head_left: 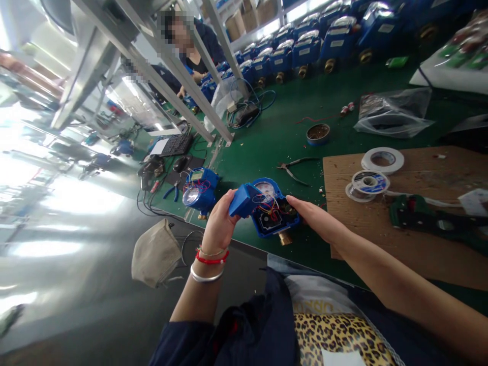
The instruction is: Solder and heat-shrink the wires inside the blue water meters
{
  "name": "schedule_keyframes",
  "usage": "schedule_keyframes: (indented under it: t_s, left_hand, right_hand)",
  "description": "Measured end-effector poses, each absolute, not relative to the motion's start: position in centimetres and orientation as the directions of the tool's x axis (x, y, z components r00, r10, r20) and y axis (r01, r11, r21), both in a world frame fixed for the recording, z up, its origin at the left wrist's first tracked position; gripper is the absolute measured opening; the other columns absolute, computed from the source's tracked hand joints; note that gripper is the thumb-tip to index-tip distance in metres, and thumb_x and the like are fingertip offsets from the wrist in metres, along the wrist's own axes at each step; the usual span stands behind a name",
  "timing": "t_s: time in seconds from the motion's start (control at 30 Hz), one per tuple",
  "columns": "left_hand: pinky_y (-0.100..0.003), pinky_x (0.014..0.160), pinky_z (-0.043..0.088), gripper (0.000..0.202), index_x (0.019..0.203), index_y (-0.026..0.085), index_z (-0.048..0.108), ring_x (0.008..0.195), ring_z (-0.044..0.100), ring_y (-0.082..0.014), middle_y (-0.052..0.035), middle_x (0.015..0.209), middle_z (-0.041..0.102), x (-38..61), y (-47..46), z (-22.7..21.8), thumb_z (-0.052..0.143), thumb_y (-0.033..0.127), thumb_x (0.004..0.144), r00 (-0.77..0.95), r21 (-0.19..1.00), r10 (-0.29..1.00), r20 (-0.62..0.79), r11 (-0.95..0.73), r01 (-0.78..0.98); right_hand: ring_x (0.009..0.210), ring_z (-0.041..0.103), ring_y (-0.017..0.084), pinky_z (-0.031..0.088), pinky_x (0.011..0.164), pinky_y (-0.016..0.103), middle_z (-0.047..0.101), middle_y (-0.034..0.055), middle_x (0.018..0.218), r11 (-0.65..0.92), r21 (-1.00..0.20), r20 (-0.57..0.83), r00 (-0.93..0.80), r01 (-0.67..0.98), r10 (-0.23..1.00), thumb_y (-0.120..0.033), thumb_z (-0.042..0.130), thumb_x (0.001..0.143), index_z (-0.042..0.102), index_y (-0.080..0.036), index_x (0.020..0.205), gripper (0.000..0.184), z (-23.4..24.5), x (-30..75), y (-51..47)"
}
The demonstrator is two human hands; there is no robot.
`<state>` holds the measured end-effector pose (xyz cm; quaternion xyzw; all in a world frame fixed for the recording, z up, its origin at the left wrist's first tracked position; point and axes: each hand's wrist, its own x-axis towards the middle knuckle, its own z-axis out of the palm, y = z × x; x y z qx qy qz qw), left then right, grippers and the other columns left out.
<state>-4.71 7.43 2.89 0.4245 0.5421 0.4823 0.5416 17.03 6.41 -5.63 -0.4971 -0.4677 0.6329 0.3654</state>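
Note:
A blue water meter (271, 211) with its lid swung open sits at the near edge of the green bench, red and coloured wires showing inside and a brass fitting below. My left hand (220, 221) is closed round the raised blue lid (244, 199). My right hand (316, 217) lies against the meter's right side, fingers stretched toward the wiring. A second blue meter (199, 189) stands just left of it.
Pliers (293, 168) and a small round tin (317, 133) lie on the green mat (274, 132). A brown board (404, 213) at right carries tape rolls (382, 159) and solder spools. Rows of blue meters (305, 48) line the back. A person works behind the metal frame (190, 84).

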Motion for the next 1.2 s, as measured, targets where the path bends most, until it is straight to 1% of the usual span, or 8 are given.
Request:
schedule_keyframes:
  t_s: [0.2, 0.33, 0.47, 0.6, 0.73, 0.87, 1.07, 1.2]
  left_hand:
    - [-0.022, 0.062, 0.05, 0.035, 0.101, 0.017, 0.067, 0.074, 0.058, -0.0127, -0.0059, 0.093, 0.064, -3.4, 9.2, 3.5, 0.057, 0.048, 0.085, 0.083, 0.991, 0.989, -0.123, 0.118, 0.064]
    - [-0.022, 0.06, 0.046, 0.038, 0.098, 0.016, 0.067, 0.072, 0.056, -0.0126, -0.0054, 0.089, 0.063, -2.4, 11.1, 4.2, 0.056, 0.05, 0.085, 0.188, 0.978, 0.969, -0.16, 0.129, 0.167]
    - [-0.024, 0.061, 0.042, 0.041, 0.091, 0.015, 0.068, 0.073, 0.055, -0.0137, -0.0054, 0.087, 0.063, -1.7, 12.9, 4.6, 0.05, 0.052, 0.088, 0.25, 0.928, 0.965, -0.08, -0.019, 0.372]
    - [-0.026, 0.065, 0.04, 0.046, 0.08, 0.014, 0.067, 0.073, 0.054, -0.015, -0.0041, 0.078, 0.061, -1.2, 14.2, 4.3, 0.043, 0.052, 0.092, 0.29, 0.819, 0.957, 0.027, -0.187, 0.542]
    - [-0.027, 0.069, 0.04, 0.046, 0.074, 0.017, 0.065, 0.071, 0.055, -0.0152, -0.0028, 0.069, 0.057, -0.8, 15.0, 3.1, 0.041, 0.051, 0.094, 0.201, 0.726, 0.959, 0.199, -0.282, 0.627]
    - [-0.026, 0.074, 0.041, 0.032, 0.083, 0.018, 0.064, 0.077, 0.057, -0.0159, -0.0033, 0.074, 0.056, -0.7, 14.8, 2.3, 0.045, 0.04, 0.095, 0.134, 0.692, 0.931, 0.339, -0.343, 0.635]
    - [-0.029, 0.074, 0.042, 0.039, 0.09, 0.016, 0.059, 0.074, 0.057, -0.0172, -0.0058, 0.078, 0.06, -1.7, 12.9, 2.6, 0.031, 0.041, 0.099, 0.103, 0.481, 0.905, 0.413, -0.313, 0.819]
    - [-0.03, 0.079, 0.044, 0.031, 0.109, 0.016, 0.055, 0.083, 0.059, -0.0168, -0.0086, 0.1, 0.061, -2.8, 10.6, 2.8, 0.038, 0.039, 0.098, 0.097, 0.472, 0.845, 0.526, -0.385, 0.793]
  right_hand:
    - [0.104, 0.061, 0.027, 0.043, 0.095, 0.038, 0.072, 0.0024, 0.105, -0.29, -0.957, -0.285, -0.234, 0.013, 0.93, -0.07, 0.043, 0.083, 0.069, -0.024, 0.115, 0.062, -5.5, 17.0, 6.4]
    - [0.108, 0.06, 0.027, 0.042, 0.097, 0.039, 0.071, 0.0015, 0.108, -0.265, -0.964, -0.256, -0.263, -0.001, 0.93, -0.07, 0.039, 0.085, 0.068, -0.025, 0.116, 0.062, -5.8, 16.9, 6.4]
    - [0.115, 0.057, 0.028, 0.04, 0.101, 0.04, 0.068, 0.0025, 0.115, -0.24, -0.968, -0.249, -0.258, 0.066, 0.933, -0.069, 0.035, 0.087, 0.068, -0.024, 0.114, 0.063, -5.7, 17.0, 6.3]
    - [0.121, 0.051, 0.024, 0.034, 0.108, 0.039, 0.062, 0.0061, 0.125, -0.059, -0.99, -0.073, -0.106, 0.127, 0.992, -0.061, 0.037, 0.091, 0.062, -0.02, 0.119, 0.056, -5.0, 16.9, 6.0]
    - [0.117, 0.053, 0.022, 0.039, 0.103, 0.039, 0.058, 0.0081, 0.129, 0.087, -0.983, 0.085, -0.022, 0.162, 0.996, -0.053, 0.041, 0.092, 0.056, -0.021, 0.125, 0.048, -4.6, 16.6, 5.5]
    - [0.116, 0.055, 0.02, 0.044, 0.1, 0.036, 0.054, 0.0058, 0.134, 0.177, -0.978, 0.171, -0.068, 0.109, 0.983, -0.045, 0.05, 0.091, 0.047, -0.027, 0.135, 0.048, -4.5, 16.1, 5.0]
    - [0.118, 0.053, 0.019, 0.04, 0.103, 0.037, 0.057, 0.0047, 0.129, 0.275, -0.942, 0.272, -0.038, 0.192, 0.961, -0.039, 0.048, 0.093, 0.056, -0.027, 0.127, 0.037, -4.3, 15.8, 4.9]
    - [0.118, 0.053, 0.02, 0.04, 0.103, 0.037, 0.058, 0.0055, 0.126, 0.295, -0.927, 0.3, -0.014, 0.23, 0.954, -0.038, 0.048, 0.093, 0.059, -0.025, 0.122, 0.033, -4.1, 15.7, 4.9]
